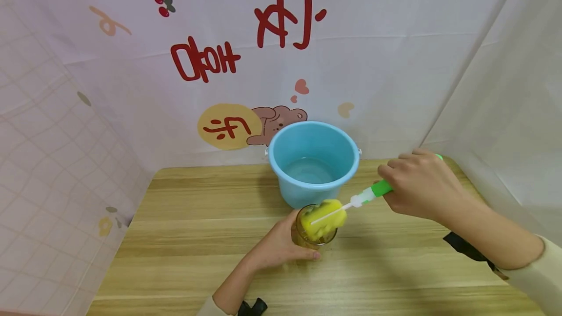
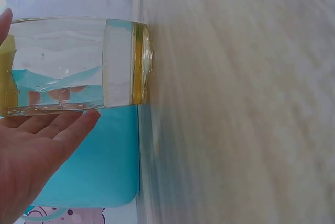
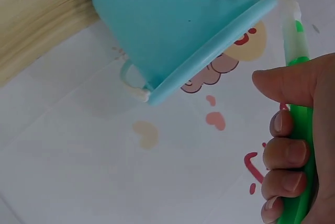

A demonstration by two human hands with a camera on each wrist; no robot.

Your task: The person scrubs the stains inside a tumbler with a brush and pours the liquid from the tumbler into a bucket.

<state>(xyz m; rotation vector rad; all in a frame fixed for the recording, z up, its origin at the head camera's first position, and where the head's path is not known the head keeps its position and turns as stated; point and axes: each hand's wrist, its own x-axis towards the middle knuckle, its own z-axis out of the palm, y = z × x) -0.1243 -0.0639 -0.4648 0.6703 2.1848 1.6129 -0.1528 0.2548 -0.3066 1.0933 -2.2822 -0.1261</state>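
Glass tumbler (image 2: 68,67) is clasped in the left hand (image 1: 278,244), fingers loosely curved, and sponge brush (image 1: 362,197) in the right hand (image 1: 419,184), fingers closed; tipping could be caused by sideways pressure.

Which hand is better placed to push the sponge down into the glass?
Right, probably: the right hand grips the brush, its sponge at the mouth of the glass; the left hand holds the glass.

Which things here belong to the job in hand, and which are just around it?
Job:
brush, in the right hand
glass, in the left hand
bucket, probably

Just around:
table
printed backdrop
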